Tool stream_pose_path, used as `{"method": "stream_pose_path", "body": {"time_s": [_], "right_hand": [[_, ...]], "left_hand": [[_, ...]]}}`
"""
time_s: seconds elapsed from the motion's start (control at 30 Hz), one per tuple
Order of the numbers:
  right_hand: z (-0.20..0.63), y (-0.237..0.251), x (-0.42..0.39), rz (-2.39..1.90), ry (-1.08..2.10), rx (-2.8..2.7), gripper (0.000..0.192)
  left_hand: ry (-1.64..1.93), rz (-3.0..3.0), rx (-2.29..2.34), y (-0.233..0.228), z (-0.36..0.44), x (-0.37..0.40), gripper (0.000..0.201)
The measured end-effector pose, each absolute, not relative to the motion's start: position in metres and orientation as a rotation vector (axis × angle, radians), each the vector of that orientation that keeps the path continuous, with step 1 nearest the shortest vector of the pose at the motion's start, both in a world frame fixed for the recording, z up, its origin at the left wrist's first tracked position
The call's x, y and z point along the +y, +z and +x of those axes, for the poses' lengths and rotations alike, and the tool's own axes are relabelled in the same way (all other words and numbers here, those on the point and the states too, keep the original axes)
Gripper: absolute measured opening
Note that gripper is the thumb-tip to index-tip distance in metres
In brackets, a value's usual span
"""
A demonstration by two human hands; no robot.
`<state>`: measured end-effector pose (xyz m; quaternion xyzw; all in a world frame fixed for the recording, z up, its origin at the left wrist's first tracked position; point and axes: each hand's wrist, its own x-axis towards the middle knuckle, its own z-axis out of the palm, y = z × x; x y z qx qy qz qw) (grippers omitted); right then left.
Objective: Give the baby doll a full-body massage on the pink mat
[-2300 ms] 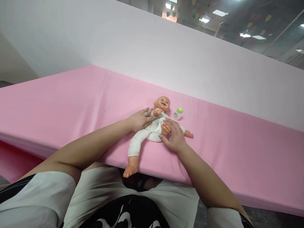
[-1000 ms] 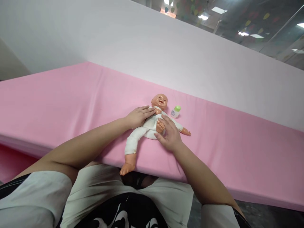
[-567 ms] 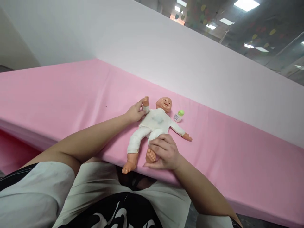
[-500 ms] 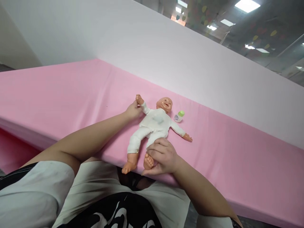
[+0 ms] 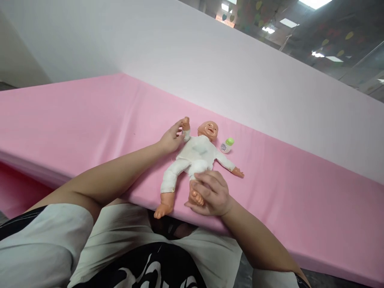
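A baby doll (image 5: pixel 196 150) in a white outfit lies face up on the pink-covered surface, its head toward the wall. My left hand (image 5: pixel 172 137) is at the doll's raised arm on the left, thumb and fingers curved around the forearm. My right hand (image 5: pixel 214 193) wraps the lower leg on the right side, and the doll's toes show between thumb and fingers. The doll's other arm (image 5: pixel 226 162) lies stretched out to the right, and its other leg (image 5: pixel 168 192) reaches the near edge. By the doll's head is a small bottle (image 5: pixel 227 145) with a green cap.
The pink cover (image 5: pixel 285 192) spreads to both sides and hangs over the near edge by my lap. A white wall panel (image 5: pixel 255 92) rises behind it. Beyond the panel are windows and ceiling lights.
The doll's left-side arm has swung more upright and toward its head, my left hand moving with it. My right hand has shifted slightly up and right, bending the held leg.
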<state>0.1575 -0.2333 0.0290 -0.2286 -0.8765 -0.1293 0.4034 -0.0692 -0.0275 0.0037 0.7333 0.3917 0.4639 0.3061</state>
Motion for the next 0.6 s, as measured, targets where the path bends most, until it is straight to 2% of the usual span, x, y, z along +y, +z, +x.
{"method": "stream_pose_path", "body": {"time_s": [0.13, 0.3, 0.43, 0.6], "right_hand": [[0.169, 0.035, -0.219, -0.772, -0.449, -2.063, 0.057], [0.177, 0.027, -0.191, -1.054, -0.205, -2.061, 0.045], [0.183, 0.023, -0.182, -1.094, -0.123, -2.02, 0.045], [0.178, 0.029, -0.195, -0.942, -0.311, -2.04, 0.045]], "left_hand": [[0.91, 2.552, 1.016, 0.007, -0.057, -0.047, 0.065], [0.627, 2.852, 1.069, 0.008, -0.048, -0.053, 0.059], [0.646, 2.831, 1.103, 0.006, -0.048, -0.05, 0.059], [0.974, 2.528, 1.136, 0.0, -0.052, -0.043, 0.063]]}}
